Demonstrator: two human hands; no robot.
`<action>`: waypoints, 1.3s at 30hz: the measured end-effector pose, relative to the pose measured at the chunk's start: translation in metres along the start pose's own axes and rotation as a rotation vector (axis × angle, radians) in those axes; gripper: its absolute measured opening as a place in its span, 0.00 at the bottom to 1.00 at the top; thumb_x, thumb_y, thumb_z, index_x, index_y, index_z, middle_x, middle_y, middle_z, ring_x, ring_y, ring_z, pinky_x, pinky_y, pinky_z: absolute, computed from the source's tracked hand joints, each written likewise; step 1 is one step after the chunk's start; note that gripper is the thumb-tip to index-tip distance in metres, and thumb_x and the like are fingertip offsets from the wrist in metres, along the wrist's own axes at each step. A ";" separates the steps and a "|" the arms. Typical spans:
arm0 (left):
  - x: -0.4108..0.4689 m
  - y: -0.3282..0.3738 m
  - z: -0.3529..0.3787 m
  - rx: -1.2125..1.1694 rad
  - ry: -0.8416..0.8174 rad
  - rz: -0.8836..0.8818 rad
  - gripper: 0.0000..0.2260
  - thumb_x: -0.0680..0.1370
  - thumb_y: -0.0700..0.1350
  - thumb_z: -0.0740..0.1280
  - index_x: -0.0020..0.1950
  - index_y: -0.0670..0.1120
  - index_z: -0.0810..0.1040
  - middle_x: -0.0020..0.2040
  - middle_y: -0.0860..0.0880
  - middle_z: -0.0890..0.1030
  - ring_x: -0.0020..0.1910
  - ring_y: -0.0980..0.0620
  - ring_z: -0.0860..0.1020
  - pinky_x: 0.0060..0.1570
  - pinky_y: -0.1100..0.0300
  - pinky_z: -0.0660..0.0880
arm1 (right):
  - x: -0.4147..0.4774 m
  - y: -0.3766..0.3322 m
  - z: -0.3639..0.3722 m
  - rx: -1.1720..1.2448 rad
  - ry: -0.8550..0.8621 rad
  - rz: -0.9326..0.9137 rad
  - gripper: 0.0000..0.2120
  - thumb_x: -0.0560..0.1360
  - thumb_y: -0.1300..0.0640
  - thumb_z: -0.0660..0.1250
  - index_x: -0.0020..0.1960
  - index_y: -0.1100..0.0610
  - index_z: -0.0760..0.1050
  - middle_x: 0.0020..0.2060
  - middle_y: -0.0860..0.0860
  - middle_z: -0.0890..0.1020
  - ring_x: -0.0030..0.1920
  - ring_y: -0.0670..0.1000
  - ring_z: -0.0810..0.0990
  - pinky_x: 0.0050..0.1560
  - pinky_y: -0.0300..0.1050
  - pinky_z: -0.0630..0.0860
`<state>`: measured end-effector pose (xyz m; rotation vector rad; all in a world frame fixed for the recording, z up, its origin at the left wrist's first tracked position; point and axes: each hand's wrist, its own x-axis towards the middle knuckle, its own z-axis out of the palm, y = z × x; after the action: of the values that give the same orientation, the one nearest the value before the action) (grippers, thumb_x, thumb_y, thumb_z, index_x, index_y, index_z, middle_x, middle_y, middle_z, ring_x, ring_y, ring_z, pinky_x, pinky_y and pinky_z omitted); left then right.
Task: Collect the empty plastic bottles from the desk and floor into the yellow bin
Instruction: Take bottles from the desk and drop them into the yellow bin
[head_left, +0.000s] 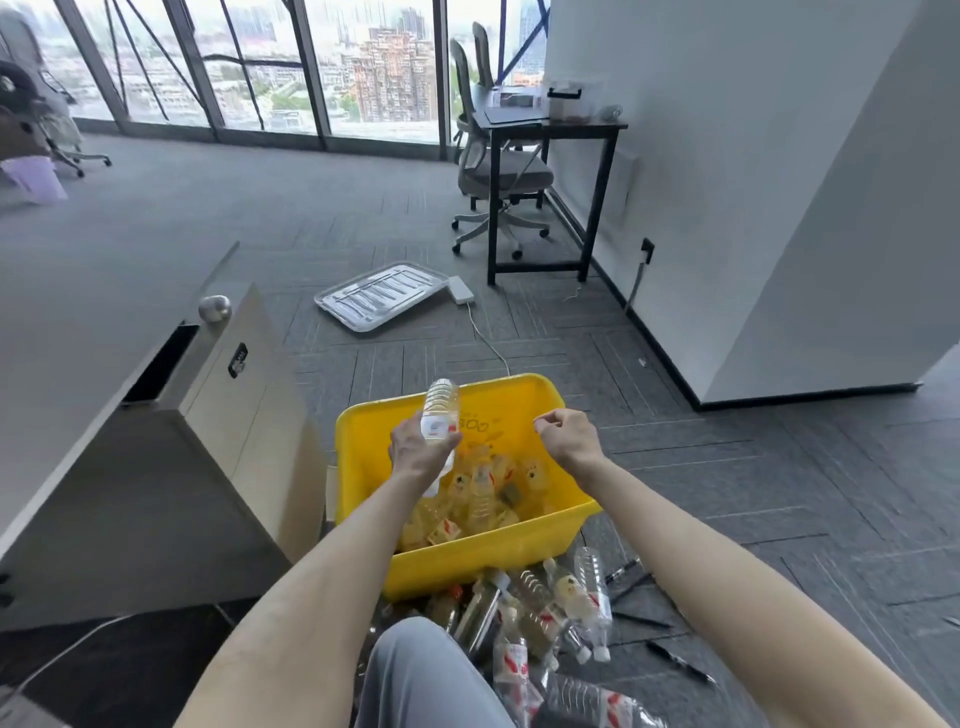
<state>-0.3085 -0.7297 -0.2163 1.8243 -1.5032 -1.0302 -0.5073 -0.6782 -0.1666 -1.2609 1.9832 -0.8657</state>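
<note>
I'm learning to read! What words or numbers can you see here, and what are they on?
Nothing reads clearly.
Bin inside wall: faint letters, too blurred.
Label on the bottle in the left hand: red print, too blurred.
Floor bottles: labels too small.
Cabinet tag: unreadable.

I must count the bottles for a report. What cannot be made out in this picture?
Head view:
- contents of the yellow bin: partly covered by the left hand and the held bottle.
- floor bottles: some hidden by the knee, some cut by the bottom edge.
- items on the far desk: too small.
</note>
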 end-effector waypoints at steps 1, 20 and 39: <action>-0.001 0.009 0.001 0.069 -0.009 0.050 0.36 0.74 0.59 0.69 0.77 0.47 0.61 0.76 0.43 0.60 0.74 0.42 0.61 0.73 0.45 0.61 | 0.001 0.002 -0.002 -0.005 0.006 0.003 0.13 0.81 0.54 0.61 0.60 0.59 0.77 0.54 0.55 0.80 0.49 0.51 0.74 0.55 0.51 0.76; -0.049 -0.014 -0.136 0.724 -0.044 0.090 0.19 0.81 0.53 0.59 0.71 0.50 0.69 0.70 0.47 0.67 0.67 0.45 0.69 0.63 0.48 0.71 | -0.034 -0.077 0.057 -0.248 -0.173 -0.393 0.13 0.77 0.57 0.63 0.60 0.58 0.79 0.56 0.55 0.83 0.56 0.54 0.80 0.53 0.46 0.76; -0.251 -0.094 -0.415 0.675 0.668 0.001 0.13 0.80 0.48 0.59 0.62 0.49 0.77 0.65 0.49 0.74 0.66 0.47 0.70 0.60 0.55 0.70 | -0.223 -0.291 0.236 -0.113 -0.400 -1.096 0.15 0.76 0.56 0.65 0.62 0.53 0.78 0.60 0.51 0.79 0.60 0.54 0.78 0.56 0.45 0.73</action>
<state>0.0690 -0.4868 -0.0104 2.2782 -1.4871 0.1659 -0.0954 -0.6130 -0.0398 -2.4105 0.9404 -0.8494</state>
